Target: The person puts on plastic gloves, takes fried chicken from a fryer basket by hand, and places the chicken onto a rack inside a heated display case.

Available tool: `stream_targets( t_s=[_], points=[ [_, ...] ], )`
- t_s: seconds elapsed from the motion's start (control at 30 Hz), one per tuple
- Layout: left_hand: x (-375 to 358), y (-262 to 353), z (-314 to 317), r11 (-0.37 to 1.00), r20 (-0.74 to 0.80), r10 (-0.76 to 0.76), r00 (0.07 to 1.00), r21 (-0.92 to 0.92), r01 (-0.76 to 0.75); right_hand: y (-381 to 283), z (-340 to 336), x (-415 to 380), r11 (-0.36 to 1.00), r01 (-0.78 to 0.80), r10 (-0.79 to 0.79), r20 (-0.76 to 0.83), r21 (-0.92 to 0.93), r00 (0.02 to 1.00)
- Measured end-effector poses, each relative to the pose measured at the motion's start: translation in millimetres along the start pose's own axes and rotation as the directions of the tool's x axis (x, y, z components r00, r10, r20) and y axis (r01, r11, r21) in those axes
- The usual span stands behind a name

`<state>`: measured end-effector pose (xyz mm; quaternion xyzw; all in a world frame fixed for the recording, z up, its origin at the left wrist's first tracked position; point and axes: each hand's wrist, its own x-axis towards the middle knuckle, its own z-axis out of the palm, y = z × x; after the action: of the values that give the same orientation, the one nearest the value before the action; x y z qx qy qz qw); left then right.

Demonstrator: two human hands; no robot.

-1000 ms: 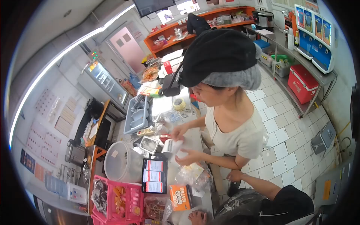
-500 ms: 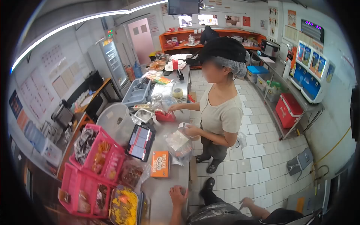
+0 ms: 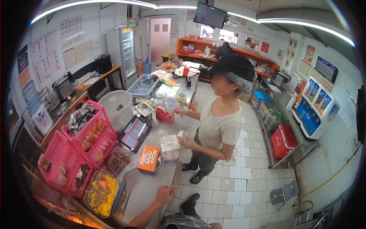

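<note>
My left hand [image 3: 166, 194] rests at the near edge of the steel table [image 3: 146, 191], fingers loosely apart with nothing seen in them. Only a sliver of my right hand [image 3: 215, 226] shows at the bottom edge; its fingers are out of sight. Beyond my left hand stands an orange box [image 3: 148, 158] marked "MANG KATSU", with a clear plastic bag [image 3: 169, 147] beside it. To the left sits a tray of yellow food [image 3: 102, 192]. Across the corner, a co-worker [image 3: 221, 118] holds a small white item in one hand and has the other at a red tape dispenser [image 3: 164, 115].
Pink baskets [image 3: 91, 143] with packaged goods stand at the left, near a tablet [image 3: 134, 133] and a big clear tub [image 3: 116, 107]. A blue-grey divided bin [image 3: 143, 87] lies farther back. On the right are a drink dispenser [image 3: 316, 107] and a red cooler [image 3: 281, 141]. Another person bends at the back.
My view has turned and tilted upward. My left hand's fingers have loosened at the table edge. My right hand has dropped mostly out of view. The co-worker's hands stay at about the same places.
</note>
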<state>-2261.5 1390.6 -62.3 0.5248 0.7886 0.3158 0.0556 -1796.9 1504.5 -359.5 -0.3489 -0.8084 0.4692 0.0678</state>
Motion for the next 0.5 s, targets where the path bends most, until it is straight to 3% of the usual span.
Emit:
stream_targets(
  t_s=[0.03, 0.07, 0.1, 0.13, 0.17, 0.27, 0.3, 0.4, 0.43, 0.5],
  points=[
    [1, 2, 3, 1.000, 0.000, 0.013, 1.000, -0.006, -0.013, 26, 17, 10, 0.930, 0.337, -0.355, -0.122, -0.146, 0.927],
    [3, 1, 5, 1.000, 0.009, 0.029, 1.000, -0.004, -0.029, 9, 17, 13, 0.993, 0.108, -0.113, -0.112, -0.049, 0.987],
    [4, 0, 4, 0.999, 0.024, 0.049, 0.999, 0.000, -0.049, -23, 10, 21, 0.990, -0.134, 0.138, -0.077, 0.047, 0.988],
    [4, 2, 3, 0.999, 0.035, 0.050, 0.998, 0.004, -0.051, -40, 7, 28, 0.920, -0.370, 0.375, -0.019, 0.130, 0.927],
    [6, 4, 3, 0.998, 0.043, 0.055, 0.998, 0.005, -0.055, -51, 1, 30, 0.914, -0.373, 0.369, 0.056, 0.161, 0.928],
    [12, 4, 3, 0.998, 0.055, 0.061, 0.997, 0.020, -0.062, -127, -40, 21, 0.790, -0.488, 0.501, 0.067, 0.370, 0.863],
    [10, 3, 5, 0.998, 0.059, 0.054, 0.997, 0.026, -0.056, -150, -55, 23, 0.779, -0.550, 0.550, 0.095, 0.302, 0.830],
    [7, -1, 8, 0.998, 0.031, 0.058, 0.998, 0.001, -0.058, -129, -68, 22, 0.792, -0.575, 0.551, 0.166, 0.205, 0.818],
    [7, -3, 9, 0.998, 0.026, 0.058, 0.998, 0.012, -0.059, -84, -59, 25, 0.850, -0.509, 0.481, 0.192, 0.137, 0.855],
    [7, -6, 13, 0.998, 0.006, 0.064, 0.998, 0.028, -0.064, -131, -90, 23, 0.852, -0.524, 0.520, 0.128, -0.005, 0.844]
  ],
)
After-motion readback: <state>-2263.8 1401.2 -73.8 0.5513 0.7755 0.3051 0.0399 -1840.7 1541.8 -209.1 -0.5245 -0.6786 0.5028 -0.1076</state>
